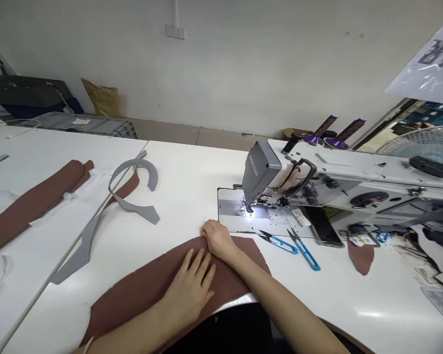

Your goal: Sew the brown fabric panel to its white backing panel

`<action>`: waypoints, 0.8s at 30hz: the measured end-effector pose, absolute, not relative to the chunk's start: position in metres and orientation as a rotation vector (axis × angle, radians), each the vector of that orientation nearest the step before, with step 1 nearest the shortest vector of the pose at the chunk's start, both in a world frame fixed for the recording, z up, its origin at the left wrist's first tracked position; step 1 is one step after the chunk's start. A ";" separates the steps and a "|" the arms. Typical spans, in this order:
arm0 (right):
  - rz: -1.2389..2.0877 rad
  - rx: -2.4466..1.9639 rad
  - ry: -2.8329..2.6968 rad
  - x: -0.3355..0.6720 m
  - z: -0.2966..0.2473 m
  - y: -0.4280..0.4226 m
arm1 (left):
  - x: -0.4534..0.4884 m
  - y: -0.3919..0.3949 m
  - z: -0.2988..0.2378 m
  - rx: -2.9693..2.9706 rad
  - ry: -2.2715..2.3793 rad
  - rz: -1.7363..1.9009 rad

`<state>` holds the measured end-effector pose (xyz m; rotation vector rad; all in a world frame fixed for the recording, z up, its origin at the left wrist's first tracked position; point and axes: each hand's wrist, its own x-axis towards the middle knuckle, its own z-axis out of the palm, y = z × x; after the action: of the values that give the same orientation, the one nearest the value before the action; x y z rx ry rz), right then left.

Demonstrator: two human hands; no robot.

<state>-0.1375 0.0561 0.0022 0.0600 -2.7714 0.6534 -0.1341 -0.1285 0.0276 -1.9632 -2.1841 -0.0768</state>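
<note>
A brown fabric piece (140,290) lies on the white table (177,196) in front of me. My left hand (190,290) rests flat on it with fingers spread, holding it down. My right hand (216,238) is closed at the fabric's far edge, fingers curled and pinching that edge. The sewing machine (317,182) stands just beyond to the right, its lit needle area (249,209) a short way past my right hand.
Two blue-handled thread snips (291,245) lie beside the machine bed, next to a phone (323,226). Grey cut pieces (133,191) and more brown fabric (33,201) lie at left. A small brown piece (361,256) and clutter sit at right. A fan (421,142) stands at far right.
</note>
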 end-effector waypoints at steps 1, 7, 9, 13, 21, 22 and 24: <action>0.655 0.001 -2.748 -0.137 0.002 0.056 | -0.127 -0.133 0.024 -1.839 -2.229 -0.068; 0.817 0.253 -2.725 -0.132 0.016 0.053 | -0.099 -0.151 0.012 -1.477 -2.365 -0.208; 0.796 0.363 -2.738 -0.133 0.017 0.050 | -0.096 -0.151 0.011 -1.459 -2.396 -0.224; 0.780 0.348 -2.733 -0.140 0.011 0.042 | -0.094 -0.152 0.009 -1.456 -2.432 -0.244; 1.036 -0.011 -2.539 -0.136 0.018 0.054 | -0.097 -0.155 0.009 -1.468 -2.447 -0.262; 1.069 0.103 -2.580 -0.134 0.019 0.054 | -0.097 -0.154 0.009 -1.464 -2.456 -0.259; 1.062 0.299 -2.662 -0.133 0.018 0.050 | -0.096 -0.155 0.007 -1.457 -2.471 -0.255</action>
<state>-0.1328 0.0504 0.0179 0.2994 -2.6624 1.0620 -0.0961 -0.1546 0.0073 -1.4572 -2.4712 -0.2546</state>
